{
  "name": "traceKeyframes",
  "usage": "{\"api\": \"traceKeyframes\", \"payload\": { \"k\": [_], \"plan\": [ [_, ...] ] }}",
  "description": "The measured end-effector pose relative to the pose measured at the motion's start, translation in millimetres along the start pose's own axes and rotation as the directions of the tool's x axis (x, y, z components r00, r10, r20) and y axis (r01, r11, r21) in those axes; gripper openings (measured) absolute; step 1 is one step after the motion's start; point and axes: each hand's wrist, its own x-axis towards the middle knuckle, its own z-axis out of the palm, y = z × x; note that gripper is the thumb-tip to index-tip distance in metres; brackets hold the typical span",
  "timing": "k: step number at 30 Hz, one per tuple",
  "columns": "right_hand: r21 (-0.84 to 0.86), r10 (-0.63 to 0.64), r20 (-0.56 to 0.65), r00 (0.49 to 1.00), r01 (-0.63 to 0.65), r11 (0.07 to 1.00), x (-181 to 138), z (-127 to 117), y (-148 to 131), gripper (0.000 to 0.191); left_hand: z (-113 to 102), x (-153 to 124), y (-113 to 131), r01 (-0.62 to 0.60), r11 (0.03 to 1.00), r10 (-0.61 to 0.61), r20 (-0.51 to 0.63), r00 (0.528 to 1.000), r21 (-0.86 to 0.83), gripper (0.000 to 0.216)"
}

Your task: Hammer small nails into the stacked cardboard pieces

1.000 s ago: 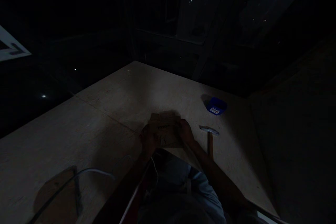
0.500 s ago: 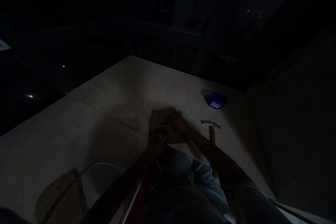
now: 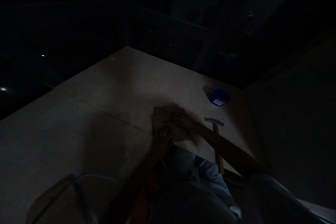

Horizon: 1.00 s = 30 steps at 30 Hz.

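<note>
The scene is very dark. A small brown cardboard-like piece [image 3: 162, 116] lies flat on a pale board surface [image 3: 110, 91] near its front edge. My left hand [image 3: 162, 140] rests on the piece's near left part, a ring on one finger, fingers lying flat on it. My right hand [image 3: 184, 121] lies on its right side, fingers curled over the piece. A hammer [image 3: 215, 128] with a wooden handle lies just right of my right forearm. A small blue box [image 3: 219, 97] stands further back on the right.
The board's far corner ends against a dark drop and a dim frame behind. A second sheet joins the board at a seam on the left. A light cable [image 3: 89, 179] loops over a brown oval patch at the lower left. My knees fill the bottom of the view.
The piece was held up between both hands and now lies flat under them. My left hand moved on top of it. The view shifted slightly to the left and down.
</note>
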Motion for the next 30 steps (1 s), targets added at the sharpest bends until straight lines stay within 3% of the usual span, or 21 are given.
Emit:
{"api": "traceKeyframes", "payload": {
  "k": [7, 17, 25, 30],
  "plan": [
    [-0.029, 0.012, 0.041, 0.999, -0.011, 1.000, 4, -1, 0, 0.017, 2, -2, -2, -0.003, 0.999, 0.003, -0.015, 1.000, -0.049, 0.050],
    [-0.129, -0.081, 0.103, 0.991, 0.094, 0.987, -1, -14, 4, 0.024, 4, -1, -1, 0.000, 0.998, -0.001, -0.031, 1.000, -0.056, 0.048],
    [-0.276, -0.079, 0.086, 0.993, 0.100, 0.956, 1, -9, 6, 0.023, 3, -1, -1, 0.002, 1.000, -0.003, -0.033, 0.999, -0.015, 0.049],
    [-0.279, -0.117, 0.112, 0.987, 0.145, 0.949, 2, -7, 14, 0.025, 7, -2, -3, -0.010, 1.000, 0.010, -0.042, 0.999, 0.001, 0.050]
  ]
}}
